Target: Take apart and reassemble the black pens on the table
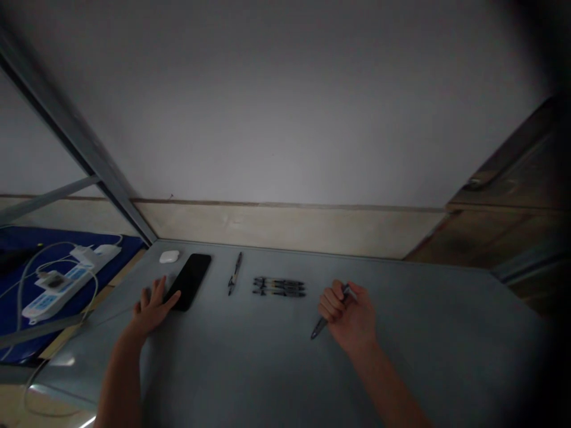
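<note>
My right hand (345, 309) is closed around a dark pen (319, 328), its tip pointing down and to the left. At the left, my left hand (154, 306) has its fingers spread, with the thumb over the lower edge of a black smartphone (191, 279). A single pen (235, 273) lies slanted on the grey table to the right of the phone. Several similar pens (279, 286) lie side by side in a stack of rows between that pen and my right hand.
A white earbud case (169, 257) sits behind the phone on the grey table (250, 368). Off the left edge, a white power strip (66, 285) with plugs and cables rests on a blue surface. A metal frame post (120, 208) rises at the table's back left corner, and a wall runs behind.
</note>
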Demonstrator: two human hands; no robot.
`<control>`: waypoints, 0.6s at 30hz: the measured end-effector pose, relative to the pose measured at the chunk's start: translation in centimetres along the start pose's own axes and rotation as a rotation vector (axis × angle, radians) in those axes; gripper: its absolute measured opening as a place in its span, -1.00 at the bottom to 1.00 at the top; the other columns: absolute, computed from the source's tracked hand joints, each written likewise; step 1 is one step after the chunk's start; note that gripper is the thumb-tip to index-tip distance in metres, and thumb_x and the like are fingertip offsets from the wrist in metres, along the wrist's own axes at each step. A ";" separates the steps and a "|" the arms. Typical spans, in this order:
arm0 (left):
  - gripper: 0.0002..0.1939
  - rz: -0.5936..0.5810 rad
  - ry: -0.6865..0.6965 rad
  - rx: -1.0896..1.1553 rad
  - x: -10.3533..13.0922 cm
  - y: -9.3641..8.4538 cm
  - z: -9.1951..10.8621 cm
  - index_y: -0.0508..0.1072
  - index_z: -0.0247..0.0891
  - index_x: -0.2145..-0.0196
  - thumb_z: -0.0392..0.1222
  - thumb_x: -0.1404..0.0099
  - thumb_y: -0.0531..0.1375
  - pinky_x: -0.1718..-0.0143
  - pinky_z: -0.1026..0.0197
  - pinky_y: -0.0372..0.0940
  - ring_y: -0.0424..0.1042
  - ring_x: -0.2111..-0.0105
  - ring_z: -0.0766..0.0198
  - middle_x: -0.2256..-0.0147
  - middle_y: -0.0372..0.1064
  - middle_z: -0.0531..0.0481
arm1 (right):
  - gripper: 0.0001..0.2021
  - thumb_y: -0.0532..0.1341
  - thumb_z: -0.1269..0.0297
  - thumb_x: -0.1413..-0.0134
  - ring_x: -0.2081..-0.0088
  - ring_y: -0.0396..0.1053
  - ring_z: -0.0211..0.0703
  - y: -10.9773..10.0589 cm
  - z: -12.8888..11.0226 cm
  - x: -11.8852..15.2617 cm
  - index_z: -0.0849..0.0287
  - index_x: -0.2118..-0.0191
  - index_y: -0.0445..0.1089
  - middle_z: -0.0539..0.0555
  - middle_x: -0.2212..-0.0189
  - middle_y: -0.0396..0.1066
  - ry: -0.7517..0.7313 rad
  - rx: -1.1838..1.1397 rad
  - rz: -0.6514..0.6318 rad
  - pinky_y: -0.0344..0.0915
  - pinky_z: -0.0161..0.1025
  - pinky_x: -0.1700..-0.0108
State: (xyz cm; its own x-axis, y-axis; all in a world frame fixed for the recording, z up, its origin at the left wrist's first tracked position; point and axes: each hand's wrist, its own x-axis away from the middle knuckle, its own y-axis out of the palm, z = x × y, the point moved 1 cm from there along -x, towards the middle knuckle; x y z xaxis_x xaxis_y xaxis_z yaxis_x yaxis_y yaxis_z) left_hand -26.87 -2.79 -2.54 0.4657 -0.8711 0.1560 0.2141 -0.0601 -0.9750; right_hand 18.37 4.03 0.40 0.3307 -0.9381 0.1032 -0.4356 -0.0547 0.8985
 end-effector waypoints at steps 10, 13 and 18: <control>-0.21 0.040 -0.086 0.093 1.1 -1.4 2.3 -0.02 -0.10 -0.31 0.21 -0.21 0.04 -0.16 -0.27 -0.07 -0.18 -0.31 -0.20 -0.31 -0.08 -0.21 | -0.68 0.07 0.14 -0.09 0.65 -0.32 -0.33 -0.2 0.2 -0.3 0.13 0.61 0.15 -0.16 0.69 -0.25 -0.011 0.030 -0.016 -0.22 -0.32 0.64; -0.22 0.041 -0.094 0.073 0.9 -1.3 1.8 0.00 -0.08 -0.31 0.23 -0.20 0.03 -0.17 -0.26 -0.08 -0.20 -0.31 -0.19 -0.32 -0.10 -0.19 | -0.68 0.06 0.14 -0.10 0.65 -0.31 -0.33 -0.2 0.1 -0.2 0.14 0.61 0.17 -0.15 0.69 -0.24 -0.017 0.039 -0.023 -0.22 -0.32 0.64; -0.33 0.015 0.009 0.036 -0.3 0.1 -0.5 0.07 -0.05 -0.28 0.19 -0.27 -0.01 -0.19 -0.25 -0.09 -0.26 -0.32 -0.16 -0.33 -0.13 -0.12 | -0.68 0.06 0.14 -0.10 0.65 -0.31 -0.33 -0.2 -0.1 -0.2 0.14 0.61 0.17 -0.15 0.70 -0.24 -0.037 0.065 -0.014 -0.19 -0.33 0.64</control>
State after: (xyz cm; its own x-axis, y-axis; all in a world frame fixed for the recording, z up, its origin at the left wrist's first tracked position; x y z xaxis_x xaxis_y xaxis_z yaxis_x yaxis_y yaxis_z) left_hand -27.40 -2.78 -2.76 0.4613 -0.8762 0.1399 0.2380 -0.0298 -0.9708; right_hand 18.48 4.31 0.22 0.3062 -0.9491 0.0741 -0.4847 -0.0885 0.8702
